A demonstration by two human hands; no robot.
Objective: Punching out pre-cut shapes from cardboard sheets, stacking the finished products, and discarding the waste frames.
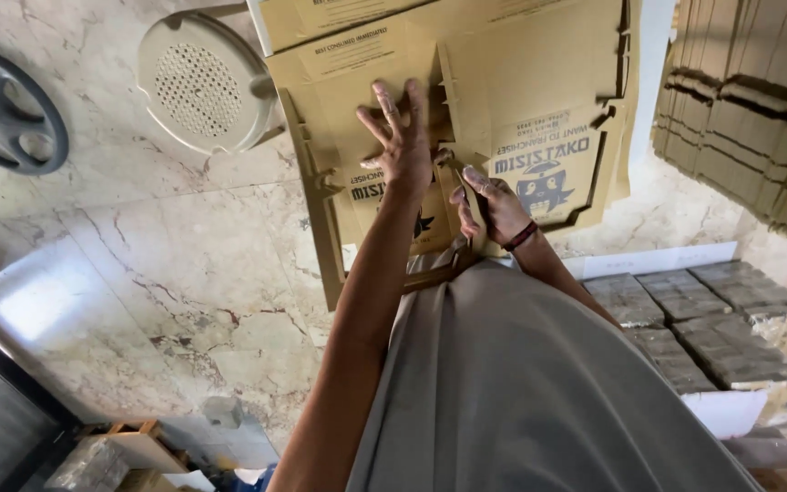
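1. At the far left I see a dark wheel-shaped part (2,109) lying on the marble floor (166,273), and just right of it a pale round plastic stool (202,82).
2. My left hand (401,137) lies flat, fingers spread apart, pressed on the flat cardboard box blank (466,109) at centre far; it clamps nothing.
3. My right hand (494,208), just right, has its fingers curled together pinching a flap near the blank's near edge.
4. I judge the flap could tear or crease crooked if I fold it off the score, or the blank could slide on smooth marble.
5. At right, stacked flat cardboard (749,100) stands far, bundled packs (703,319) nearer.
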